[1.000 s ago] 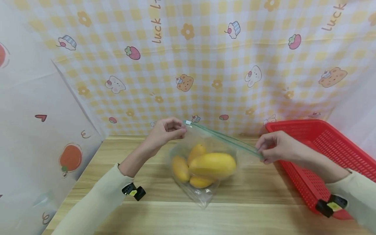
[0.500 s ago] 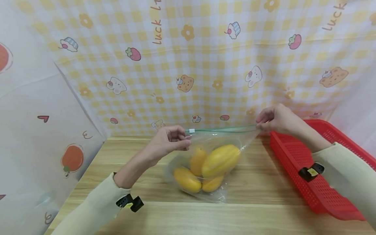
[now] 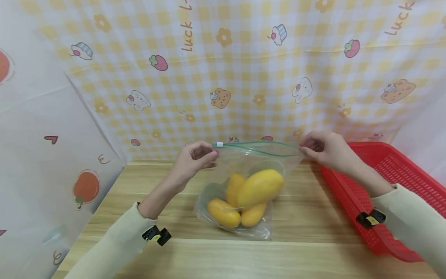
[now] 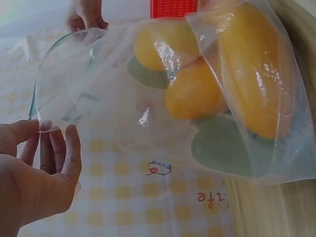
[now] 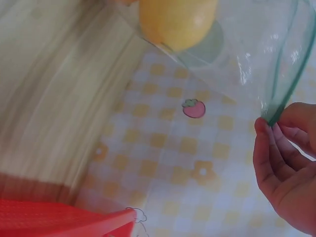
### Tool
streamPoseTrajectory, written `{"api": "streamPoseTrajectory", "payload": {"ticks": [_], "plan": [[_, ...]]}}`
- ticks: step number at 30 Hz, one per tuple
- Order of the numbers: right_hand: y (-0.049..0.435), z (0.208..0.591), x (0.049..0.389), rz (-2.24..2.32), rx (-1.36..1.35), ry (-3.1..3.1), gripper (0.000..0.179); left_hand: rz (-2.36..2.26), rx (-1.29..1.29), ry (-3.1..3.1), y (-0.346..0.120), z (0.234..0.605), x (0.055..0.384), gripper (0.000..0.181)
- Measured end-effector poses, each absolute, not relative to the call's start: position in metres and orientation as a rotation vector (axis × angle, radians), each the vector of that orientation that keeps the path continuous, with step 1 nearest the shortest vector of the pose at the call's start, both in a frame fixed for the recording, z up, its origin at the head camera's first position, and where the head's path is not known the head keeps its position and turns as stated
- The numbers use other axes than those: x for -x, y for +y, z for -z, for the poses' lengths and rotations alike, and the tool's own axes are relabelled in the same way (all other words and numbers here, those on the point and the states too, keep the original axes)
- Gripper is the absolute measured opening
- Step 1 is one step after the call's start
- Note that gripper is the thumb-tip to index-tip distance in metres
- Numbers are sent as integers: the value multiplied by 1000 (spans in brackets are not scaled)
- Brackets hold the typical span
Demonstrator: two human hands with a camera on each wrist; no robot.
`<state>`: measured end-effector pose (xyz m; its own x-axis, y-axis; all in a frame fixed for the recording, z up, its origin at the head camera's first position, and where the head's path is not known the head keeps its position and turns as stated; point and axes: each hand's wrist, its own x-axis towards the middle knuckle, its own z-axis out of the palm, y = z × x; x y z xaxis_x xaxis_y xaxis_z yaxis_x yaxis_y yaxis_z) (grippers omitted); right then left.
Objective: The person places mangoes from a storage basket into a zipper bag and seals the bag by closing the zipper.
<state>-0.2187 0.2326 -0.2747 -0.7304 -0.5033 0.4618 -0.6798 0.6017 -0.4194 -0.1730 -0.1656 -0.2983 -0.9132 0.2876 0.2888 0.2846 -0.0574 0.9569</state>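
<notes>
A clear slider zip bag [image 3: 223, 174] with a green zip strip hangs upright between both hands, its lower part close over the tabletop. Inside are smooth yellow mangoes [image 3: 223, 213] and one larger, longer yellow fruit [image 3: 261, 188] lying slanted on top. My left hand [image 3: 195, 159] pinches the bag's upper left corner, right beside the white slider [image 3: 219, 144]. At the opposite end of the strip, thumb and fingertips of my right hand [image 3: 324, 151] pinch the upper right corner, also plain in the right wrist view. The two green edges bow apart between the hands, leaving the mouth parted.
To the right stands a red perforated plastic basket [image 3: 379, 155], partly under my right forearm. A yellow-checked cloth [image 3: 244, 69] hangs behind the wooden table [image 3: 156, 255], and a white printed sheet [image 3: 35, 155] lines the left side.
My right hand has risen with its corner of the bag, bringing the slanted strip nearly level. The fruit has shifted inside, the larger one tilting. The bag's mouth now gapes wider.
</notes>
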Motion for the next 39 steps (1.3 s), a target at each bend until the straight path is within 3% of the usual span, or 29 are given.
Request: {"api": "streamPoseTrajectory", "payload": {"ticks": [12,22,39], "plan": [[217,288,205,-844,-1037,-2395,18,-2173,-687,2301,-150,312,179,18],[191,290,198,-849,-1194,-2268,32,-2125,-783,2356,-143,319,180,11],[156,285,189,-907,-1299,-2200,35,-1962,-855,2524,-143,320,178,9]]}}
